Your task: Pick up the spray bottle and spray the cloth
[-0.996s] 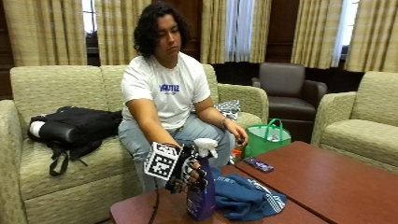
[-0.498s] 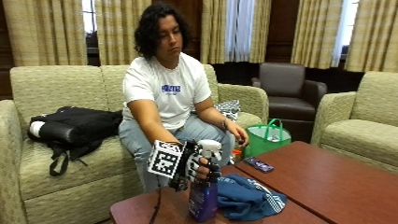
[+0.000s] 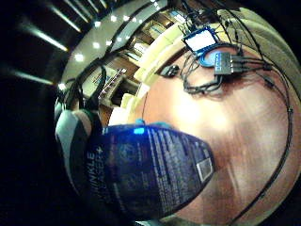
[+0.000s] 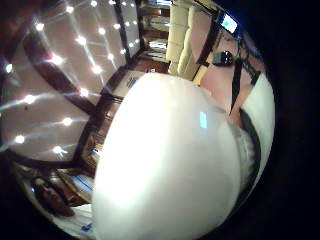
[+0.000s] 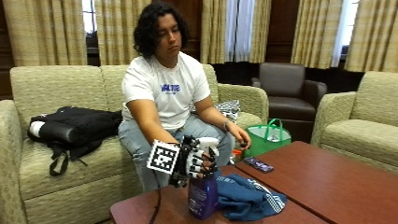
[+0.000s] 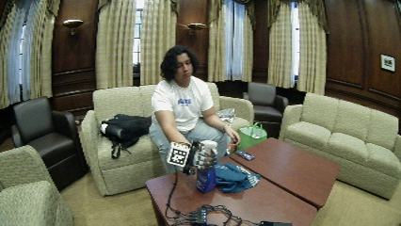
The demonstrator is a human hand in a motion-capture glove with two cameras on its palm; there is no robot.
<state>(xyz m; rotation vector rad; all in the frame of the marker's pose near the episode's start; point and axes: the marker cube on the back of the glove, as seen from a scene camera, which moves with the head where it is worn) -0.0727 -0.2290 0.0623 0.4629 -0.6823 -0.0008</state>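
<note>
A purple spray bottle [image 5: 202,198] with a white spray head [image 5: 209,142] is upright at the near left end of the brown table [image 5: 336,186], its base at the tabletop. My gloved right hand [image 5: 196,159] grips the bottle's neck just under the head, fingers curled round it. A crumpled blue cloth [image 5: 249,199] lies on the table right beside the bottle. The bottle's dark label [image 3: 150,174] fills the little finger side palm view. The white head [image 4: 170,165] fills the thumb side palm view. The wide view shows the same hand [image 6: 200,157], bottle [image 6: 205,181] and cloth [image 6: 233,178].
A phone [image 5: 258,164] lies on the table beyond the cloth. A green bag [image 5: 267,137] stands on the floor by the person's knee, where the bare left hand [image 5: 238,136] rests. A black backpack [image 5: 74,128] sits on the sofa. Cables and a hub [image 6: 206,216] cover the table's near end.
My hand has moved from beside the bottle onto its neck, and the fingers have curled round it. The bottle stays in about the same spot.
</note>
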